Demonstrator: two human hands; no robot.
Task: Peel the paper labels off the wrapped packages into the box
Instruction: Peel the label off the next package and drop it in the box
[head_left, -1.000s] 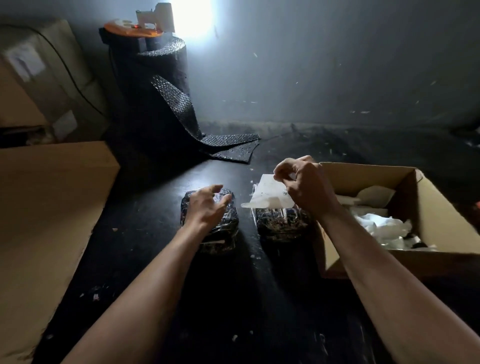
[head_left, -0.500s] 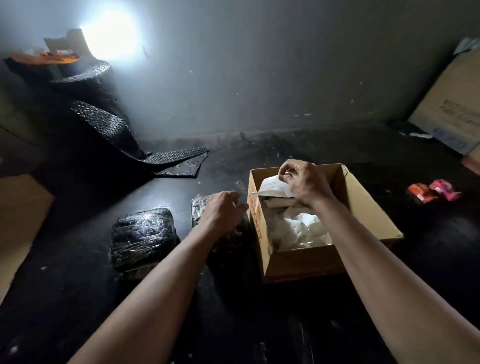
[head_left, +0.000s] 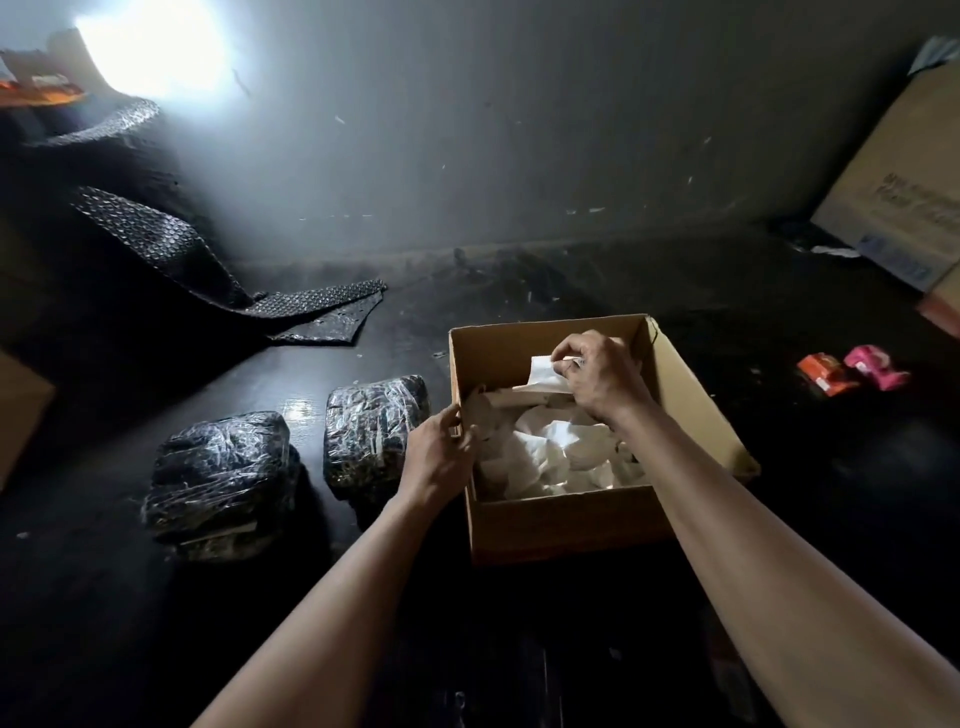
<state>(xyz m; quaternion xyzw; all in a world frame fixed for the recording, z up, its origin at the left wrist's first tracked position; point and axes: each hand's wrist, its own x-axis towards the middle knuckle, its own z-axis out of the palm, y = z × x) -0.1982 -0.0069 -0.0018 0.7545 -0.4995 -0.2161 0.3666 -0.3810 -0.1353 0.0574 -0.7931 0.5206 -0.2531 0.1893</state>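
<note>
Dark, scuffed tabletop (head_left: 519, 623) runs back to a grey wall in the head view. On it stands an open brown cardboard box (head_left: 571, 525), heaped with crumpled white paper. Over its inside the right hand (head_left: 597, 376) pinches a white paper label (head_left: 543, 371); the left hand (head_left: 439, 452) grips the box's left wall. Just left of that hand lie two black packages wrapped in clear film (head_left: 374, 431) (side by side, apart).

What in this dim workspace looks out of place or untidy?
Two small crumpled wrappers, orange and pink, lie loose on the black tabletop right of the open cardboard box. A black bubble-wrap sheet trails across the back left.
</note>
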